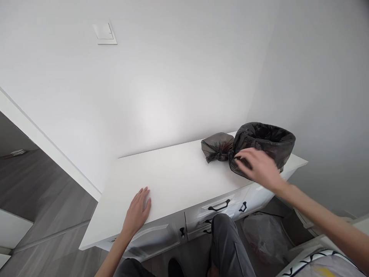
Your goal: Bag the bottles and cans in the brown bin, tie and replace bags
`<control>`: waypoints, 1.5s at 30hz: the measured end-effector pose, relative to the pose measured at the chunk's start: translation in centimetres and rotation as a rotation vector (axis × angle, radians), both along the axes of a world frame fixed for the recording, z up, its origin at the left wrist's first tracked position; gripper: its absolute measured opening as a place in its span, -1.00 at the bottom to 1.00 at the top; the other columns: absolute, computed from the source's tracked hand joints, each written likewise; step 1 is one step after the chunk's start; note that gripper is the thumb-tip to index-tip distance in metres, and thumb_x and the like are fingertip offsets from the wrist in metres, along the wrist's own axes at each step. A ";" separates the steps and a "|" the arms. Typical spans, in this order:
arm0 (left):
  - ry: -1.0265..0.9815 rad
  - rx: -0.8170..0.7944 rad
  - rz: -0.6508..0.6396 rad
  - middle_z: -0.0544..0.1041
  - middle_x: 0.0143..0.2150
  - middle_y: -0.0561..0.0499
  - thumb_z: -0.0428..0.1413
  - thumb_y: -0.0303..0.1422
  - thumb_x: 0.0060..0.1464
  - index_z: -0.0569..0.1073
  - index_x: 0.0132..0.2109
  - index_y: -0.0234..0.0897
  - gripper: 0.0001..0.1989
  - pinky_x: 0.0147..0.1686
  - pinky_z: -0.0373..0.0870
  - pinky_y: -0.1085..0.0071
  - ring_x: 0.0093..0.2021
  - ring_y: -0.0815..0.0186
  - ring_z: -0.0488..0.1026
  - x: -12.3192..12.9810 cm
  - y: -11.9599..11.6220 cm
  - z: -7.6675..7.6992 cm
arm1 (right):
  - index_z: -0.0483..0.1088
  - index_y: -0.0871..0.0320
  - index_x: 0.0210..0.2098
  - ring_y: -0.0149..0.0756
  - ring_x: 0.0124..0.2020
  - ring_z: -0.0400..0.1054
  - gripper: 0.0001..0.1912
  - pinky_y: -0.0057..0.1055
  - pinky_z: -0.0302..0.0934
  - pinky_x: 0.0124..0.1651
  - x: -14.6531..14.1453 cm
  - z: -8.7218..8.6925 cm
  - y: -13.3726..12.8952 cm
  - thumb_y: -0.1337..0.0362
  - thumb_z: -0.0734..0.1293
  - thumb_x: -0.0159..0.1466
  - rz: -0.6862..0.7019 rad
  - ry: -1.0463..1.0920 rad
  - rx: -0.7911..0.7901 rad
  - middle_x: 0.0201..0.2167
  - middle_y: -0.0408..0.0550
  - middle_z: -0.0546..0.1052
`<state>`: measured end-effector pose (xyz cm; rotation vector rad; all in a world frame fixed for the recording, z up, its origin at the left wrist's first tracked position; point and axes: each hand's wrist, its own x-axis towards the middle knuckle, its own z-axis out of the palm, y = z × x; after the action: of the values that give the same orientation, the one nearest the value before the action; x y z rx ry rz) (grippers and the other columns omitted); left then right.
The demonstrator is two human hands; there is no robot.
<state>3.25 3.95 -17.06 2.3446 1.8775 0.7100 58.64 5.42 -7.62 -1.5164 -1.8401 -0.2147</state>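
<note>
My left hand [136, 211] lies flat with fingers stretched out on the white cabinet top [167, 177], near its front edge. My right hand [261, 167], slightly blurred, is at the front left of a bin lined with a black plastic bag [281, 148]. Its thumb and fingers are bent together around a fold of the plastic; the exact contact is hard to see. The bag's mouth is open at the top and its rim is folded outward. Touching its left side is a smaller, knotted dark bag [217, 145] with something inside that I cannot make out.
The cabinet front has black handles [219, 206]. My knees [230, 246] are close against it. A clear plastic bag [265, 234] is on the floor at the right, next to a grey container [292, 227]. A light switch [104, 32] is on the wall.
</note>
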 end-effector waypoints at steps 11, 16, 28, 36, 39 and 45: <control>-0.016 0.012 0.017 0.38 0.41 -0.05 -0.08 -0.12 0.40 0.36 0.31 -0.11 -0.55 0.37 0.29 -0.05 0.45 0.04 0.24 0.5 -0.3 0.8 | 0.34 0.24 0.19 -0.03 -0.16 0.54 -0.55 -0.05 0.39 -0.06 -11.1 -9.8 10.8 0.31 0.27 0.32 -0.160 0.085 -0.398 0.45 0.38 -0.07; -0.008 0.000 0.030 0.37 0.42 -0.03 -0.07 -0.12 0.41 0.35 0.32 -0.09 -0.56 0.36 0.32 -0.01 0.46 0.06 0.23 0.3 -0.2 0.0 | 0.38 0.19 0.10 0.04 0.09 0.42 -0.62 -0.08 0.36 0.08 -14.0 -11.6 10.2 0.35 0.29 0.29 0.043 0.161 -0.216 0.30 0.26 0.15; 0.113 0.513 -0.241 0.54 0.13 -0.16 -0.09 -0.47 0.39 0.42 0.21 -0.12 -0.64 0.15 0.46 0.10 0.21 0.10 0.46 9.2 -0.3 6.5 | 0.30 0.07 0.13 -0.04 0.14 0.34 -0.63 -0.09 0.37 0.14 -20.8 -10.7 2.8 0.38 0.27 0.34 0.419 0.360 -0.097 0.07 0.11 0.29; 0.360 0.382 -0.457 0.53 0.14 -0.13 0.14 -0.49 0.25 0.59 0.00 -0.13 -0.75 0.31 0.24 -0.12 0.35 -0.06 0.26 15.3 6.1 9.2 | 0.23 0.12 0.13 -0.22 -0.13 0.44 -0.68 -0.16 0.48 -0.06 -23.8 -11.3 0.2 0.31 0.26 0.39 0.303 0.770 -0.006 0.13 0.21 0.23; 0.314 0.344 -0.459 0.60 -0.04 -0.08 0.13 -0.44 0.30 0.62 -0.14 -0.13 -0.83 0.24 0.32 -0.04 0.25 0.02 0.35 15.1 7.1 9.4 | 0.27 0.11 0.05 -0.29 -0.26 0.43 -0.74 -0.28 0.46 -0.26 -24.1 -11.9 0.4 0.19 0.28 0.42 0.284 0.805 -0.064 0.04 0.14 0.31; -0.039 0.264 -0.368 0.64 -0.01 -0.02 0.08 -0.34 0.36 0.61 -0.12 -0.10 -0.82 0.13 0.35 0.07 0.11 0.12 0.44 15.2 6.1 9.7 | 0.40 0.10 -0.10 -0.28 -0.32 0.45 -0.70 -0.26 0.44 -0.24 -24.9 -10.1 1.6 0.00 0.30 0.41 0.200 0.738 -0.111 -0.09 0.04 0.39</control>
<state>18.41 10.00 -7.35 2.7028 1.3453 0.9959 33.78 7.07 -17.71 -1.2339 -1.3923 0.4905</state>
